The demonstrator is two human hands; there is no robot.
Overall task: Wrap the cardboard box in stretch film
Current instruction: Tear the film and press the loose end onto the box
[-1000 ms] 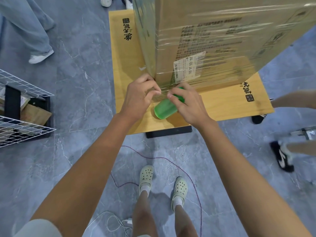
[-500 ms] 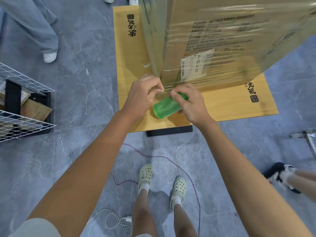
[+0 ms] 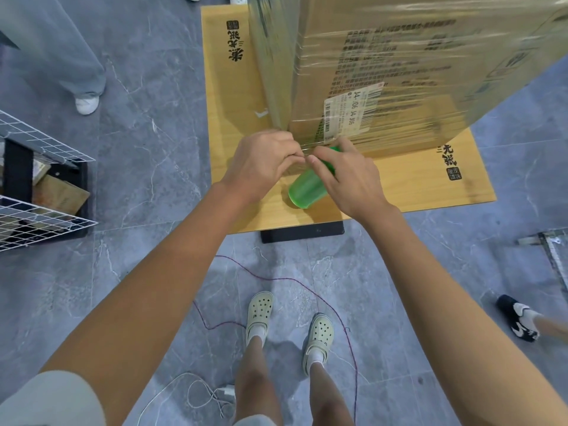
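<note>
Head view, looking down. A tall cardboard box (image 3: 399,72) is seen standing upright on a low wooden table (image 3: 227,118). Its printed faces and a white barcode label (image 3: 353,115) are covered by clear stretch film (image 3: 436,130), wound in many glossy, wrinkled bands that are densest toward the box's base.

At the box's near bottom corner, the left hand (image 3: 261,161) is clenched, its grip pinching a gathered strand of film just beside that corner, apparently so that the tail is kept taut. Touching it, below the box's labelled face, the right hand (image 3: 347,179) is curled over a green roll (image 3: 307,192), which is tilted with its open end away from the box. The film is probably held between both grips so it can be torn or tucked. The wrapping is judged to be nearly finished.
</note>
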